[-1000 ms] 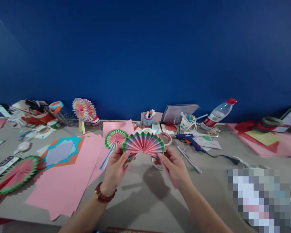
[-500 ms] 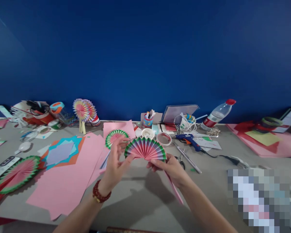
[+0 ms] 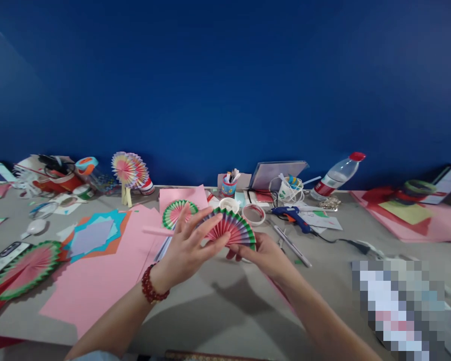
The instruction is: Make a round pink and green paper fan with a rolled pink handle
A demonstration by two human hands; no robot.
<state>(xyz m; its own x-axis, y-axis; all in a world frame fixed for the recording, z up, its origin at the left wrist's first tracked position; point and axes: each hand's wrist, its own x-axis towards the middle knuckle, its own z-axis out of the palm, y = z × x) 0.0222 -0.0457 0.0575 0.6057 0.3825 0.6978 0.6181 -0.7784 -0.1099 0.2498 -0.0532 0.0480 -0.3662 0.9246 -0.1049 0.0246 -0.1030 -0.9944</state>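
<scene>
A pleated paper fan [image 3: 225,228], pink inside with purple and green bands outside, is spread in a half circle above the table. My right hand [image 3: 261,255] pinches its right end between thumb and fingers. Over the fan's left part lies my left hand [image 3: 190,245], fingers stretched and apart, covering that end. A pink strip [image 3: 156,230] sticks out to the left behind my left hand; I cannot tell whether it joins the fan. Another pink strip [image 3: 276,289] slants down beside my right wrist. Behind my left fingers rests a round green-edged pleated paper piece [image 3: 173,213].
Pink paper sheets [image 3: 97,286] and blue and orange papers [image 3: 93,235] cover the left side. A glue gun [image 3: 293,215], a tape roll [image 3: 253,214], a white pen-like tool [image 3: 293,245] and a tilted bottle [image 3: 334,178] stand or lie behind and right.
My left hand has moved right, from the fan's left edge across its front, with its fingers spreading. The fan has tilted down to the right. The left pink strip has come into view.
</scene>
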